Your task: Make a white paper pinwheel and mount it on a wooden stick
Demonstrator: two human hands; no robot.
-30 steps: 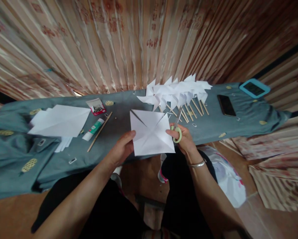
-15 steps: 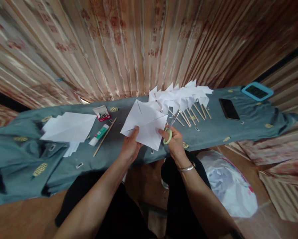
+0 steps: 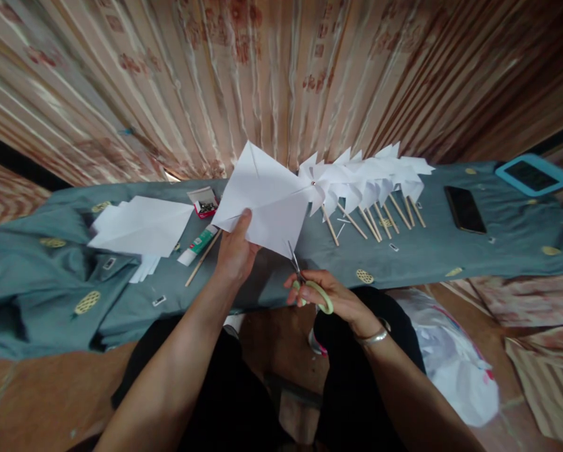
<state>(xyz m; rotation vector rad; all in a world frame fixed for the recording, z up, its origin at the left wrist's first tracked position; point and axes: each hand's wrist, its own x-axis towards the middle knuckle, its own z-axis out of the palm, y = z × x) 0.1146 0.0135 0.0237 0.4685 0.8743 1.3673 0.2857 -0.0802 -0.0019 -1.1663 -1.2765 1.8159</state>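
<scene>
At mid-frame my left hand [image 3: 234,251] pinches the creased white paper square [image 3: 262,198] while my right hand [image 3: 328,295] grips green-handled scissors [image 3: 309,285] at its lower corner, finished white paper pinwheels [image 3: 370,179] already lining the grey-clothed surface [image 3: 427,251].

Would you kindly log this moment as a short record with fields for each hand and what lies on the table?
Left hand: left hand grips a white paper square, held up above the table edge.
Right hand: right hand holds green-handled scissors, blade tips at the paper's lower corner.
Table: grey-green cloth covers it.
On the left: paper stack, glue stick, wooden stick, small red box.
On the right: row of paper pinwheels, dark phone.
</scene>
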